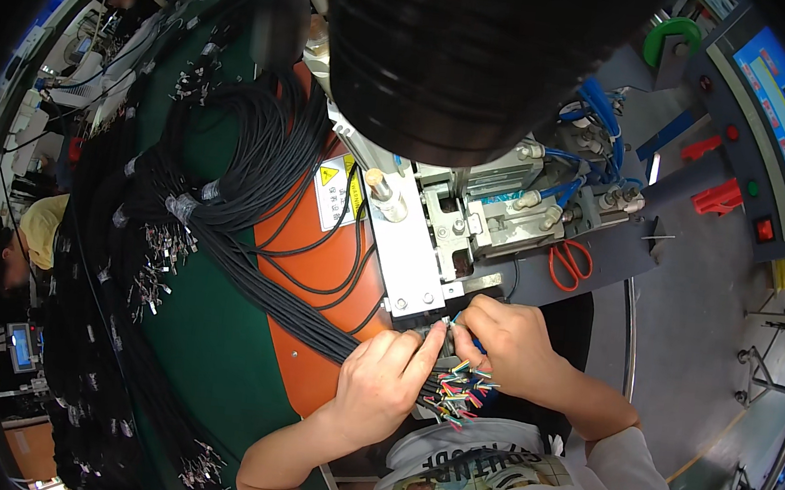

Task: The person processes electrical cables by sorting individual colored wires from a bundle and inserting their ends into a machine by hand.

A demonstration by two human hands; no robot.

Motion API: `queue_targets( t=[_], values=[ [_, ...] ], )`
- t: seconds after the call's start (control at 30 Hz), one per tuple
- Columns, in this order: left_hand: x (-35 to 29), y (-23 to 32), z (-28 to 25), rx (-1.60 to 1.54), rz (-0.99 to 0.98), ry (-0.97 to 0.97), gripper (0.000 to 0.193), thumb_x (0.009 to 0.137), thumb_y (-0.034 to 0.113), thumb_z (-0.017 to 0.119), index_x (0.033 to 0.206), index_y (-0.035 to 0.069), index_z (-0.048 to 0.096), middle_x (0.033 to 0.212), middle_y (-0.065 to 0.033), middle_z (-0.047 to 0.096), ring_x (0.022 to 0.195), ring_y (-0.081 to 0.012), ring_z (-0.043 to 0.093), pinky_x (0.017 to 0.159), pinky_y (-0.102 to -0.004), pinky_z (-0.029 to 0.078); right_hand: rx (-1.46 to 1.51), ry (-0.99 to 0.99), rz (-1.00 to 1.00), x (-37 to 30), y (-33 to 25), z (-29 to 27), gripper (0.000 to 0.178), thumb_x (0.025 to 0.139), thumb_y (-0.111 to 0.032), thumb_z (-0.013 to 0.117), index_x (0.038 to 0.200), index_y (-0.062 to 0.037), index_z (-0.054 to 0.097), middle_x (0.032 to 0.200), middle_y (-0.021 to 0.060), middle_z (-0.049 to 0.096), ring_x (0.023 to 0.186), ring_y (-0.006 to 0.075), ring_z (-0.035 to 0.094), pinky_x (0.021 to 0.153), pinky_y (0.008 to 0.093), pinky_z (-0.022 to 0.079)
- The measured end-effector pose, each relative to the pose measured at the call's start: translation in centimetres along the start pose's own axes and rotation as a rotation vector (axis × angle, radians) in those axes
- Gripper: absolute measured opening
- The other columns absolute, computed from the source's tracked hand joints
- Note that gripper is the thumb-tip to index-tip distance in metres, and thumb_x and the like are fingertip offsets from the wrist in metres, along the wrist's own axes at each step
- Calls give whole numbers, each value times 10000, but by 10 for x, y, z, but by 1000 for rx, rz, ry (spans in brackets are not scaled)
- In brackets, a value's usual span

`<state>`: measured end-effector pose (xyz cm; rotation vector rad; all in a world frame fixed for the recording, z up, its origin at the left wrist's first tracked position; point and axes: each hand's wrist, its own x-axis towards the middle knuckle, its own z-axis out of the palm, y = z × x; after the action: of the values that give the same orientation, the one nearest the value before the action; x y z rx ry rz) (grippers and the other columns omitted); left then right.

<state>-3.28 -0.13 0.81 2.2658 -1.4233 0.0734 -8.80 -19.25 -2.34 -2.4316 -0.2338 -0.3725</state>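
Head view: coloured wire ends (455,398) fan out past the orange panel's (309,379) near right edge. The left hand (384,377) covers the black cable bundle (300,316), its grip unclear; the right hand (507,346) pinches a piece too small to identify, beside the metal machine (407,256). Farther lie red scissors (570,263).

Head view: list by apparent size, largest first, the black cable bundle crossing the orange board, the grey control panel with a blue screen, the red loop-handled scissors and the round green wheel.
1. Black cable bundle
2. Grey control panel
3. Red loop-handled scissors and round green wheel: too alike to rank.
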Motion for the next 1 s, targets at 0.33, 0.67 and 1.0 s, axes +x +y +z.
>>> queue_targets(
  t=[0.33,0.67,1.0],
  values=[
    [6,4,-8,67,-2,-169,465,726,53,580,1186,-6,607,824,-60,472,729,-199,492,591,-294,435,99,12,22,-3,1,6,76,787,-42,661,821,-14,599,761,90,578,574,265,589,508,356,469],
    [2,-1,-5,-11,-47,-161,489,691,41,597,1173,-41,593,823,-74,491,739,-216,512,607,-317,451,70,58,-23,-1,0,3,89,759,-14,675,824,-20,614,719,79,579,544,244,577,495,333,459],
    [3,0,-5,-49,-33,-119,510,657,22,610,1162,-47,599,836,-81,506,743,-233,513,621,-333,452,172,162,19,-8,4,12,71,776,-6,670,825,-18,620,720,83,591,556,246,586,498,328,464]
  ],
)
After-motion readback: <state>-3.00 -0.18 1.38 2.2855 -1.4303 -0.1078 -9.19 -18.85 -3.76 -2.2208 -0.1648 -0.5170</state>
